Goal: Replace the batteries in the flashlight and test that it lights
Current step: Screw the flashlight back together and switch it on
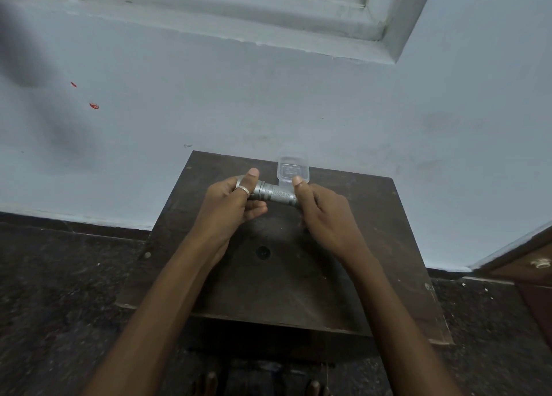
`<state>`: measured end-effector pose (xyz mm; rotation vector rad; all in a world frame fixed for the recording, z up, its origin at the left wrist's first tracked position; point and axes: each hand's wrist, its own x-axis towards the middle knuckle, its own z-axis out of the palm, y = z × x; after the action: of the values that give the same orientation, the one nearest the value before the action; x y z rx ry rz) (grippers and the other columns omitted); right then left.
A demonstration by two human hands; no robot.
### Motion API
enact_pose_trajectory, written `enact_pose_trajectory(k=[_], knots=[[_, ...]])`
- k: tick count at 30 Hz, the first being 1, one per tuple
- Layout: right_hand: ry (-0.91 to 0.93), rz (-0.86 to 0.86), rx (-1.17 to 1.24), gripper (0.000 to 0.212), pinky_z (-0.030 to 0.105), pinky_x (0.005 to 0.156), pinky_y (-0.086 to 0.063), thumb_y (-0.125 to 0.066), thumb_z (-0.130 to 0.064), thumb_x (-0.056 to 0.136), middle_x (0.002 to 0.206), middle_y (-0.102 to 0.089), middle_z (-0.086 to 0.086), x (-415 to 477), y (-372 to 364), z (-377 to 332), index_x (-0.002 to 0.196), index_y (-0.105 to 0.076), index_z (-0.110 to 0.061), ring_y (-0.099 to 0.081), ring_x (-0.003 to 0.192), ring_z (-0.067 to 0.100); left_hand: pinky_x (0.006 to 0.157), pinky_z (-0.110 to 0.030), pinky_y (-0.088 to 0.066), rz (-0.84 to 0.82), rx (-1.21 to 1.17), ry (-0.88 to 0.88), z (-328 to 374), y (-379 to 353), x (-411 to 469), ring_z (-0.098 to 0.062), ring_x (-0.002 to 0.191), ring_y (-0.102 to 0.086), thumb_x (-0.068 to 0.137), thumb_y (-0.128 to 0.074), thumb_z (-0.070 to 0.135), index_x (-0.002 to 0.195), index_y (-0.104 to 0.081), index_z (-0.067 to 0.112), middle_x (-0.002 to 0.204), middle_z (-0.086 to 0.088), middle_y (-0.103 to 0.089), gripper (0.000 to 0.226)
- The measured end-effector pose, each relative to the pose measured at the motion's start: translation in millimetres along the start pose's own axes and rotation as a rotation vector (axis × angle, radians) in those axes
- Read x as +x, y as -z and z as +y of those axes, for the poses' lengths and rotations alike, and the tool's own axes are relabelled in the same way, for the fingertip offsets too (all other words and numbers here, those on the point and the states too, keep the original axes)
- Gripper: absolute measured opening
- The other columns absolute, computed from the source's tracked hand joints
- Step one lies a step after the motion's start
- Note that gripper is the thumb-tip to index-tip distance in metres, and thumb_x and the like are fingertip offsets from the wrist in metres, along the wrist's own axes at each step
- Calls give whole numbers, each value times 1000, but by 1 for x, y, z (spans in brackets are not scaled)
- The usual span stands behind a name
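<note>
both hands grip the flashlight [273, 193] above the table [343, 276]: left hand [231, 203] round the head, right hand [321, 209] round the tail. likely step: unscrewing an end; next calls for opposite twists. tub [292, 168] just behind.

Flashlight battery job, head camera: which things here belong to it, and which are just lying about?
Belongs to the job: flashlight, gripped at its two ends by the left hand and right hand.
Just lying about: clear plastic tub behind the flashlight, contents unclear; dark wooden table; red marks on the wall.
</note>
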<state>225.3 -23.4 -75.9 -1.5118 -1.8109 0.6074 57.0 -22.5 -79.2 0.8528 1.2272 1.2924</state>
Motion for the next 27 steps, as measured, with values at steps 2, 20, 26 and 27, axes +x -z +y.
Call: enact_pose_trajectory(k=[2,20,26,27], knots=[[38,31,-57,63,46,63,-49,-31,-45,107,59,-60,13,0,-1,2,66,-50,-1,-62,60,29,66,-22,-58,-27,5,-5,0,-1,-1,-5,62,-64,98,-60,34,95,-71,9,73,1,-67,28],[-386,272,958,35,24,66,-60,-68,-21,95,96,-75,15,-3,-17,-25,122,-50,-6,-76,82,20,79,-26,-60,-76,-241,77,2,-7,-4,-16,79,-73,99,-60,18,109,-66,6,92,-7,-72,17],[-355,373,1015,25,26,71,-61,-66,-15,96,86,-71,10,-4,-22,-30,113,-48,-9,-74,75,15,78,-31,-60,-93,-201,108,4,-7,-4,-20,86,-74,100,-55,34,108,-67,10,98,-10,-76,28],[-349,375,1010,26,28,73,-62,-66,-15,96,87,-72,11,-5,-23,-30,114,-49,-8,-74,77,17,78,-31,-60,-92,-207,120,4,-7,-4,-21,88,-75,100,-53,38,110,-67,9,99,-11,-77,33]])
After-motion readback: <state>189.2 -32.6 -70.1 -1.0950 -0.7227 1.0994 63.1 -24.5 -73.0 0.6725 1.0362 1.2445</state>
